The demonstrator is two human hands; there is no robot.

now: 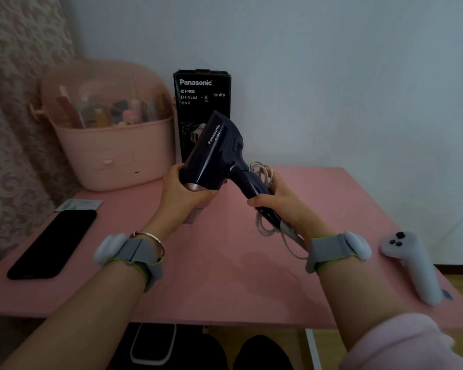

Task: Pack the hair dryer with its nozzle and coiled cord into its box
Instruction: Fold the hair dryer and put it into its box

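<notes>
I hold a dark blue hair dryer in the air above the pink table. My left hand grips its front barrel end with the rose-gold ring. Below that hand a pinkish nozzle shows partly, mostly hidden. My right hand is closed around the dryer's handle together with the coiled grey cord, whose loops hang out above and below the fist. The black hair dryer box stands upright at the back against the wall, its top flaps open, directly behind the dryer.
A pink storage bin with a clear lid stands at the back left. A black phone and a small packet lie on the table's left side. A grey controller lies near the right edge.
</notes>
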